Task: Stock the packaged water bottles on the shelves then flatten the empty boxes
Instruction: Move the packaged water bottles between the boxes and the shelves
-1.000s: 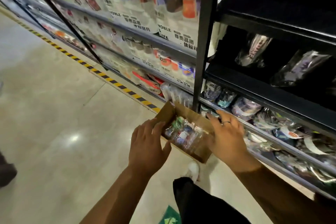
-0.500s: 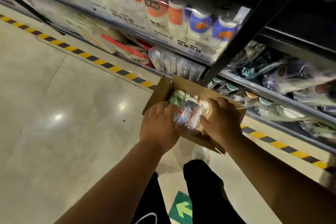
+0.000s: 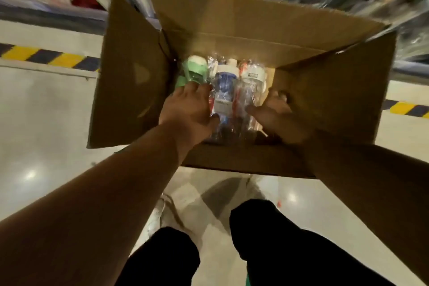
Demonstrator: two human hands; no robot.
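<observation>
Clasping the clear film-wrapped water bottles (image 3: 234,97) down inside the open brown cardboard box (image 3: 232,30): left hand (image 3: 189,105) with fingers (image 3: 197,88) curled round one side, right hand (image 3: 276,111) curled round the other. Might slip on lifting, given slick film and an uneven two-sided grip.

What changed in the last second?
Both hands moved off the box's edges and down into it. The left hand and right hand now grip the wrapped bottles from either side. The camera tipped to look straight down. The box stayed where it was with its flaps open, and the bottles are still inside, not lifted.
</observation>
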